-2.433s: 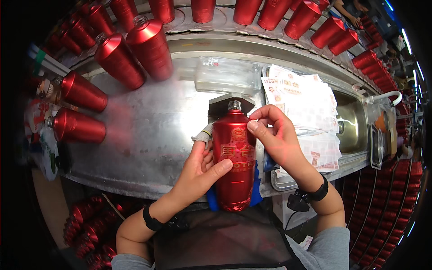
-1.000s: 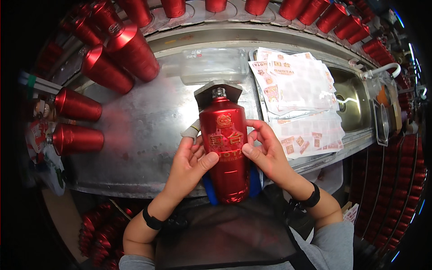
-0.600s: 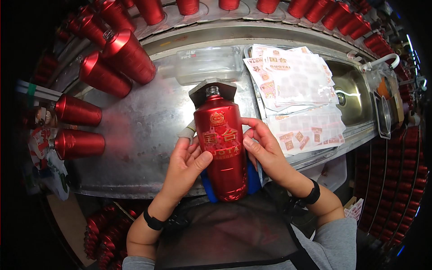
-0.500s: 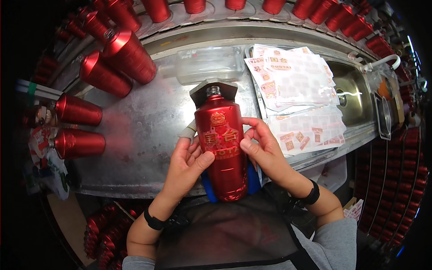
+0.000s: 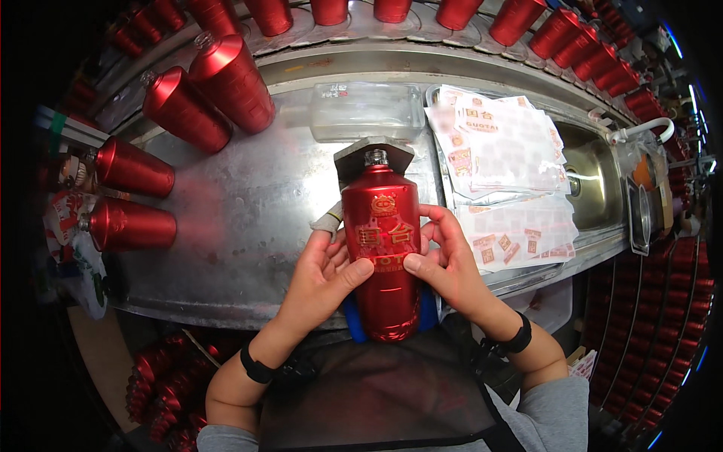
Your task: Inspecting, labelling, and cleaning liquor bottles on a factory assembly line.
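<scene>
Red bottle (image 5: 387,252) sits at the near edge of the surface (image 5: 226,264), held between a person's two hands. The left hand (image 5: 322,273) curls around its left side with the thumb on the front, and the right hand (image 5: 446,262) grips the right side the same way; both thumbs press just below the gold emblem. A pale cover (image 5: 329,219) wraps a left fingertip.

Close behind the neck is a dark angled support (image 5: 355,163), with blue material (image 5: 428,309) showing under the bottle's lower half. Just past that, a clear box (image 5: 367,113) lies straight in line with the neck. Printed sheets (image 5: 512,154) pile up to the right, beside a sink (image 5: 602,207). Four more red bottles (image 5: 230,84) stand well apart at the left, and others line the far conveyor (image 5: 422,30).

From here its glass neck points far, its base near; the long axis runs near to far, leaning slightly. How steeply it tilts, I can't tell.
</scene>
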Demonstrator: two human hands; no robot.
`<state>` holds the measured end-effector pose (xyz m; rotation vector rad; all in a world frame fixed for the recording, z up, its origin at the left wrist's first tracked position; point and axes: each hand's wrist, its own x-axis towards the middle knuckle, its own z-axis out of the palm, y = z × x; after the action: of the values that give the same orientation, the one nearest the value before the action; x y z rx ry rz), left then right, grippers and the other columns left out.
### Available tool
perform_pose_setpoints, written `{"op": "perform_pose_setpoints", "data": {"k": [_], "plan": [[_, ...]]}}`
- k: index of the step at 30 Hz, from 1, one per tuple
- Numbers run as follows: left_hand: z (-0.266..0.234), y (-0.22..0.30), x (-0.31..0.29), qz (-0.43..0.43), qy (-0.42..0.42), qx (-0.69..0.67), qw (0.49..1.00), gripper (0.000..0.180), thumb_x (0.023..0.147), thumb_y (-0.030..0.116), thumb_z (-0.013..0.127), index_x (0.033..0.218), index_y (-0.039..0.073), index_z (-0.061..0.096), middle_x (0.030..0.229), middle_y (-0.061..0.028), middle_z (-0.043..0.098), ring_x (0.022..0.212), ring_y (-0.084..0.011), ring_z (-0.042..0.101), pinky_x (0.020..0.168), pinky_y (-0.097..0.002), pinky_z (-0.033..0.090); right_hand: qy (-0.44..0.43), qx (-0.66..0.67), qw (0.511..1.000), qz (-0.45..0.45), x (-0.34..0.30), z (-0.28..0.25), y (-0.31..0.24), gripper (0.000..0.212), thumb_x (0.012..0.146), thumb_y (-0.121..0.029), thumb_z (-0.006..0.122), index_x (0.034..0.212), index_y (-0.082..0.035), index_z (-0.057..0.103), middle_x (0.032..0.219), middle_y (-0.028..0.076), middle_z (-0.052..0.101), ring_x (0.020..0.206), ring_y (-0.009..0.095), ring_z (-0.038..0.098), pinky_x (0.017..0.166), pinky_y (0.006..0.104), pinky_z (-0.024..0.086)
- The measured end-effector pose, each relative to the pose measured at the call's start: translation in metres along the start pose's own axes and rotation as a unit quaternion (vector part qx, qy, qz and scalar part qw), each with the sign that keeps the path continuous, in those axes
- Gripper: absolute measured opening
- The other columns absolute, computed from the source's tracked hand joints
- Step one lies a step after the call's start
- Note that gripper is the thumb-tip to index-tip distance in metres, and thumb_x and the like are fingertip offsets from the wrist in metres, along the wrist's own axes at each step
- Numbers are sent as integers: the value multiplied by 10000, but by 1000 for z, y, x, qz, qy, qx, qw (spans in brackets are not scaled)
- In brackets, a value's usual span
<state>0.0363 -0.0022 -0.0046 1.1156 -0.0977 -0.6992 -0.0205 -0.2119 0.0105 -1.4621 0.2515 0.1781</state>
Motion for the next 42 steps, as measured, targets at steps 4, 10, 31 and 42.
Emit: {"op": "perform_pose_setpoints", "data": {"k": [4, 10, 31, 42], "plan": [[-2, -2, 1, -2, -5, -7, 1000, 783, 931, 175, 706, 1530, -6, 236, 1452, -163, 454, 1335, -218, 486, 1131, -361, 381, 10, 6, 1000, -2, 2, 0, -3, 584, 908, -135, 714, 1394, -39, 404, 899, -20, 458, 666, -12, 428, 613, 153, 381], [2, 14, 11, 3, -25, -40, 999, 776, 962, 144, 667, 1555, 17, 182, 1480, -187, 407, 1359, -236, 450, 1111, -352, 397, 28, 46, 999, 7, 18, 2, -16, 364, 945, -133, 679, 1218, -7, 473, 872, -19, 498, 740, 11, 510, 661, 167, 412], [7, 12, 15, -12, 9, -40, 999, 669, 985, 164, 638, 1518, 10, 264, 1416, -175, 508, 1270, -205, 537, 1073, -341, 430, 58, 3, 998, -31, 21, 11, -6, 399, 917, -176, 732, 1169, -15, 467, 825, -41, 435, 715, 0, 418, 614, 165, 371], [11, 12, 24, 6, 26, -50, 998, 693, 950, 160, 691, 1492, 10, 286, 1399, -174, 513, 1260, -197, 539, 1063, -345, 450, 75, -33, 997, 1, 26, 12, -8, 431, 875, -176, 775, 1129, -33, 458, 801, -35, 454, 700, 4, 454, 603, 165, 395]]}}
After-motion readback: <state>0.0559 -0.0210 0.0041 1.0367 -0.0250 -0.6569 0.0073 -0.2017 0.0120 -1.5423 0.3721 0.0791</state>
